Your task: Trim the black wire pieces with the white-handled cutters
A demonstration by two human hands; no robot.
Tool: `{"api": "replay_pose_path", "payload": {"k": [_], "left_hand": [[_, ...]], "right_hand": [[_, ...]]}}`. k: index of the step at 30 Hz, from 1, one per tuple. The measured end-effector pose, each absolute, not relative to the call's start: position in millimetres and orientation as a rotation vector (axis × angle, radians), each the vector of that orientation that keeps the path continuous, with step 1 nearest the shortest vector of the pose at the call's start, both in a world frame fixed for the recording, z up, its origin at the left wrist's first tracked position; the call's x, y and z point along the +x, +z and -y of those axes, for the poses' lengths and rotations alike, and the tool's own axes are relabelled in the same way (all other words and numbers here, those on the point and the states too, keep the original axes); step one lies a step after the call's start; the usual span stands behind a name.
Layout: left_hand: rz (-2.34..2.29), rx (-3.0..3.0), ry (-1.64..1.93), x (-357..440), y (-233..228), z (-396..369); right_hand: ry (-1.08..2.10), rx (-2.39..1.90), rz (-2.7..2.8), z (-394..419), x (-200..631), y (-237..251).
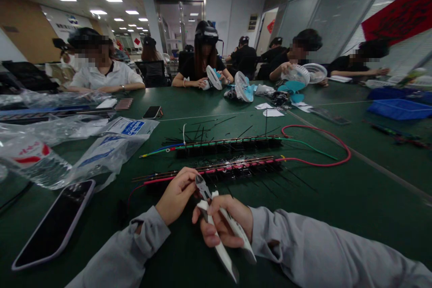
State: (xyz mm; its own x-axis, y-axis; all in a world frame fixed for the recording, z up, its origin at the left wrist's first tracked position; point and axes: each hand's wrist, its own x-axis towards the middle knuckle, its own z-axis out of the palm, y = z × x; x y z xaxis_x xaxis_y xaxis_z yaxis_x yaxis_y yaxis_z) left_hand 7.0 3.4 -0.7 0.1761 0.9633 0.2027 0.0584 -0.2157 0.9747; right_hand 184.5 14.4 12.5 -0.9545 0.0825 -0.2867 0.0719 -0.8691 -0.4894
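Observation:
My right hand (232, 213) is wrapped round the white handles of a pair of diagonal cutters (203, 188). The cutters' jaws point up and to the left, close to the fingertips of my left hand (176, 195). My left fingers are pinched together at the near edge of a long black assembly (249, 163) with a red cable along it; what they grip is hidden. Thin black cable-tie tails stick out from this assembly. Behind it lies a similar assembly (229, 145) with a green cable, also bristling with black tails.
A phone (54, 225) lies at the left, with a water bottle (37, 162) and a plastic bag (111, 144) beyond it. A red cable (347, 148) loops out to the right. Across the green table (337, 216), several people handle fan parts (243, 86). A blue tray (401, 109) stands far right.

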Motion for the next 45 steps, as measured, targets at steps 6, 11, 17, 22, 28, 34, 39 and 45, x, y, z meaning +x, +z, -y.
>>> {"api": "replay_pose_path", "payload": {"k": [6,11,17,22,28,34,39,45], "left_hand": [[-1.019,1.479,1.192,7.8,0.5,-2.4],[-1.046,1.517,1.198,8.3,2.5,-2.9],[-1.042,1.497,1.243,8.0,0.8,-3.9],[-1.073,1.501,1.239,7.7,0.0,-4.3],[-1.121,1.563,1.296,8.3,2.5,-5.3],[-1.117,1.578,1.288,7.4,1.6,-5.4],[-1.13,1.582,1.277,7.3,0.9,-6.1],[-1.137,1.575,1.246,8.2,2.9,-5.2]], "right_hand": [[3.035,-0.497,0.768,-14.7,185.8,16.1],[3.072,-0.494,0.768,-13.5,185.7,16.7],[3.08,-0.398,0.742,-16.3,185.7,8.8],[3.003,-0.292,0.763,-16.1,183.2,3.6],[3.039,-0.3,0.752,-14.9,181.4,8.8],[3.037,-0.315,0.755,-15.3,181.9,10.6],[3.029,-0.35,0.789,-15.8,181.3,8.4],[3.024,-0.427,0.809,-16.1,180.7,6.5]]}}
